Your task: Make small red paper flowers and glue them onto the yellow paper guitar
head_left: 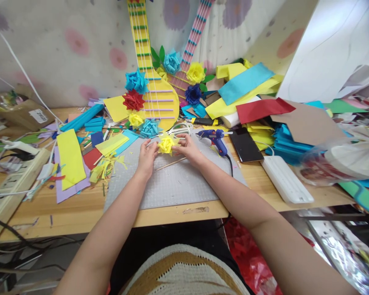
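Observation:
A yellow paper flower [166,144] is held between my two hands over the grey cutting mat [178,192]. My left hand [147,155] has its fingertips at the flower's left edge, fingers curved. From the other side, my right hand [187,148] pinches the petals with thumb and fingers. Just below the flower, a thin wooden stick [171,164] lies on the mat. Scissors with white handles [181,130] rest right behind the flower. A blue glue gun [214,138] lies to the right of my right hand, its black cord running down the mat.
Behind stands a yellow paper guitar [162,104] with paper flowers, and a pink one [189,61]. Paper scraps [106,168] lie left. A black phone [245,144], a white power bank-like box [286,179] and crepe paper stacks [292,139] are right. A power strip [15,180] sits far left.

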The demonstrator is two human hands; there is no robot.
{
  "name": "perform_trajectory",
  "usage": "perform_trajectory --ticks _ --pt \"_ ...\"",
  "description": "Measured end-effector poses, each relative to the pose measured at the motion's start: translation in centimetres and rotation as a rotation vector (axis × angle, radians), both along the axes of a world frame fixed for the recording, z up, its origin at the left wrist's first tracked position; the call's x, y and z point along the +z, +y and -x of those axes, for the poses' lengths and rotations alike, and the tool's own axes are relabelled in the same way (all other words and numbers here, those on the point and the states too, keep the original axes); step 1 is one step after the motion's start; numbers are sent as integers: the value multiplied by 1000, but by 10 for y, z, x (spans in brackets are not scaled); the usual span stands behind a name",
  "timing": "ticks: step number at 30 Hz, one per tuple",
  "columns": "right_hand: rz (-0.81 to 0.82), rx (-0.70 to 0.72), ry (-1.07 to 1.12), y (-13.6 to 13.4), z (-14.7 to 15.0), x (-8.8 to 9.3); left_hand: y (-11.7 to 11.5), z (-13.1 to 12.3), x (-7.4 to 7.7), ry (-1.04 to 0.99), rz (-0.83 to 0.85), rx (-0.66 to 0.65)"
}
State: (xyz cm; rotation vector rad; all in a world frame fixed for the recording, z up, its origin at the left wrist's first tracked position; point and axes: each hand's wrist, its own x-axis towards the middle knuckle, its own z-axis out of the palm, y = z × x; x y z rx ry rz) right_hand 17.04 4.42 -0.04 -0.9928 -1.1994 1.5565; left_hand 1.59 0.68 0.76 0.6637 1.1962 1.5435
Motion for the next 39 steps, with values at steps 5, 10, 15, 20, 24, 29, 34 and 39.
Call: perform_trajectory --ticks 5,10,15,20,24,29,34,39 --pt "-42 -67 17 0 -4 3 1 5 5 -19 34 108" --pt "27 53 93 -3 -5 3 -2 2 5 -92 36 -13" --pt "-152 -27 -94 -2 -2 -3 1 4 0 52 -55 155" --pt "-644 -226 -536 -12 -1 0 -3 2 8 -112 68 -48" --pt "-883 -96 -798 -23 1 7 -10 -2 16 -315 126 -324" --pt "-1007 17 -837 -26 0 14 -7 1 11 -261 87 -251" --pt "-1148 -275 -760 -22 -23 41 -1 5 3 -142 128 -37" --pt "-1189 -891 -695 -23 -78 79 0 5 -1 7 81 60"
